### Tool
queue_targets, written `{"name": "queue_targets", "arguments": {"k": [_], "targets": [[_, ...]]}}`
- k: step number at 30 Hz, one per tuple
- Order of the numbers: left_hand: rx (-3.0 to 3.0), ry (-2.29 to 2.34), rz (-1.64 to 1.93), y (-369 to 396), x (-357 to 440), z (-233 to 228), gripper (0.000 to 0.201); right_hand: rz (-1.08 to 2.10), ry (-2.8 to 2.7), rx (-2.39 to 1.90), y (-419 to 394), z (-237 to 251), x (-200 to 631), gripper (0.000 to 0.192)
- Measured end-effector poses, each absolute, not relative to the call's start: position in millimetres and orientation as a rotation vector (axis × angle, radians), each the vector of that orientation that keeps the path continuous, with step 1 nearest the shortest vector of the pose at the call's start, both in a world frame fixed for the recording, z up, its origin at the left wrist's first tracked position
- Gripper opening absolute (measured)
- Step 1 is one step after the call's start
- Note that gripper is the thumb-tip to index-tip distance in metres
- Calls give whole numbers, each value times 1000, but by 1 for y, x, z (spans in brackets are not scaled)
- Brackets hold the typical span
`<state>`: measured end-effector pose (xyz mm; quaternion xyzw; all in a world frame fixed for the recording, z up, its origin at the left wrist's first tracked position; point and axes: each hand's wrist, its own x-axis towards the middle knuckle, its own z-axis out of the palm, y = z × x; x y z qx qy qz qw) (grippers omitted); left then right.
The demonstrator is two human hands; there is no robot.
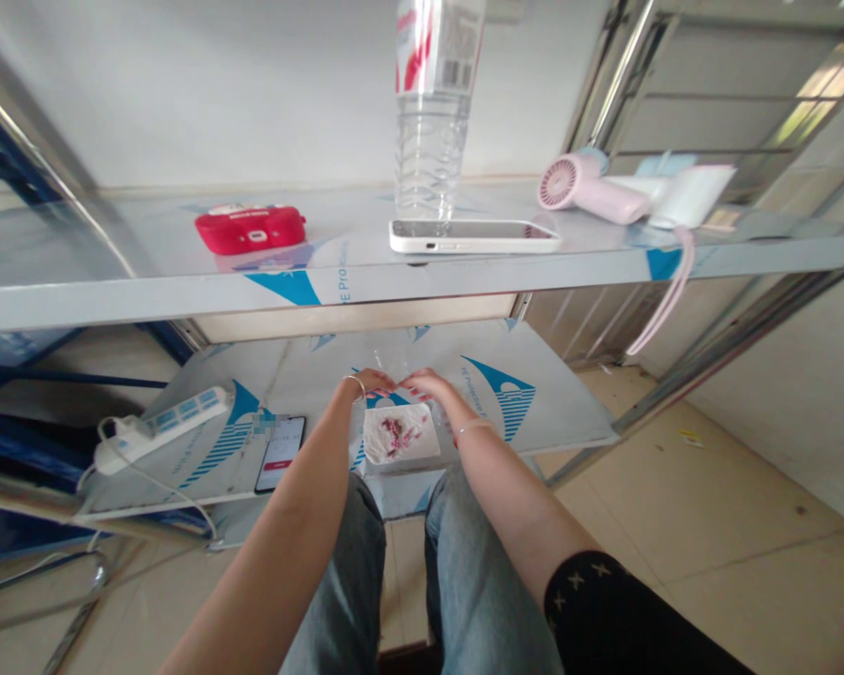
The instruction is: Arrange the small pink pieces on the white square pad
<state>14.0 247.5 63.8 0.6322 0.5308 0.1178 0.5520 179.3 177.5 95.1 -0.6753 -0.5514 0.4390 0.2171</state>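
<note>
My left hand (371, 382) and my right hand (423, 383) meet fingertip to fingertip over the lower steel shelf (535, 394), both with red nails and fingers curled in. Whether something small sits between the fingertips is too small to tell. Just below the hands, a white tissue (416, 441) lies on the shelf with a heap of small red bits (395, 433) on it. Each wrist wears a thin bracelet. My knees in jeans are under the forearms.
The upper shelf (147, 281) carries a red case (250, 229), a white phone (473, 235), a clear water bottle (432, 141) and a pink hand fan (582, 186). A white power strip (161, 427) and a lit phone (279, 453) lie on the lower shelf, left of the tissue.
</note>
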Motion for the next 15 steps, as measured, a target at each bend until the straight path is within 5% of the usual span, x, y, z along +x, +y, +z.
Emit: {"name": "queue_targets", "arguments": {"k": [15], "targets": [[1584, 1284, 207, 244, 13, 69, 8, 1300, -1593, -1833, 196, 83, 179, 7]]}}
